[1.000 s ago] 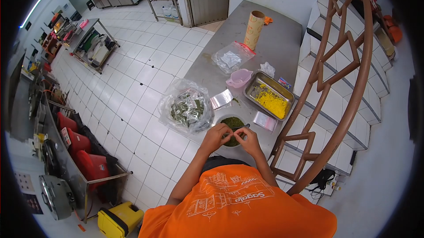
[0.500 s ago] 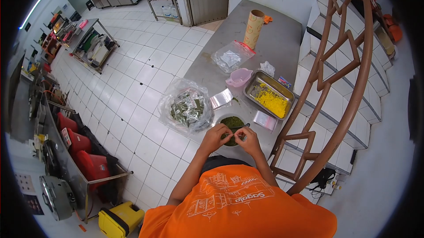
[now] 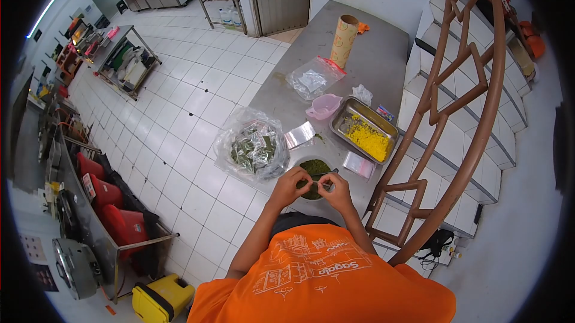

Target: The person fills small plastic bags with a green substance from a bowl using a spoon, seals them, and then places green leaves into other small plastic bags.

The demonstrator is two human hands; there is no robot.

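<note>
My left hand [image 3: 291, 186] and my right hand [image 3: 335, 190] are close together above a round bowl of dark green contents [image 3: 314, 167]. The fingers of both are pinched on something thin and pale, too small to name. A dark spoon handle [image 3: 330, 172] lies across the bowl. Left of the bowl is an open clear bag [image 3: 254, 146] full of small green packets. A stack of clear sachets [image 3: 300, 135] lies behind the bowl, and another pack of small bags [image 3: 359, 164] is on its right. A steel tray [image 3: 366, 131] holds yellow bits.
On the steel table [image 3: 299, 41] stand a pink cup [image 3: 324, 106], a zip bag [image 3: 315, 76] and a tall patterned roll [image 3: 344, 41]. A brown railing [image 3: 440, 113] and stairs border the right side. Red containers [image 3: 123, 225] and a yellow bin [image 3: 162, 299] are at the left.
My fingertips have shifted slightly over the bowl, and a little more of the pale thing shows between them. The objects on the table have stayed in place.
</note>
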